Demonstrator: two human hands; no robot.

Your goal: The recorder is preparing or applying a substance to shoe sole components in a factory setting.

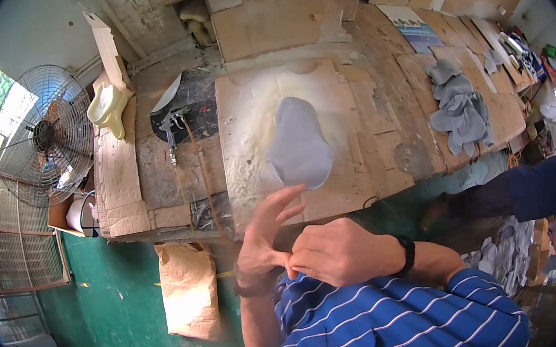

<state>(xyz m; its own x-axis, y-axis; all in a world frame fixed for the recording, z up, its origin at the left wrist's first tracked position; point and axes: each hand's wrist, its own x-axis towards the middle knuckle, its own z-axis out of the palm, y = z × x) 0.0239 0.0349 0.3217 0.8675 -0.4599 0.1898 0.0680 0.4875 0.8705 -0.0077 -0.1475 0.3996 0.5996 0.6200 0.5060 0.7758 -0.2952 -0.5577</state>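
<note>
My left hand [266, 236] is raised at the table's near edge, fingers spread, just below a flat grey piece [299, 144] shaped like a shoe part. My right hand [340, 252] is closed, its fingertips pinched together against my left thumb. Whether something small is between those fingertips is hidden. The grey piece lies flat on a cardboard sheet [243, 171] coated with pale dried residue, and neither hand touches it. Farther right on the table rests a loose pile of similar grey pieces [461, 113].
A spray gun [172, 131] with a hose lies left of the cardboard. Beyond it are a cream-coloured container [108, 110] and a large caged fan [44, 136]. A brown paper sack [190, 292] stands on the green floor. Another person [537, 190] bends over at the right.
</note>
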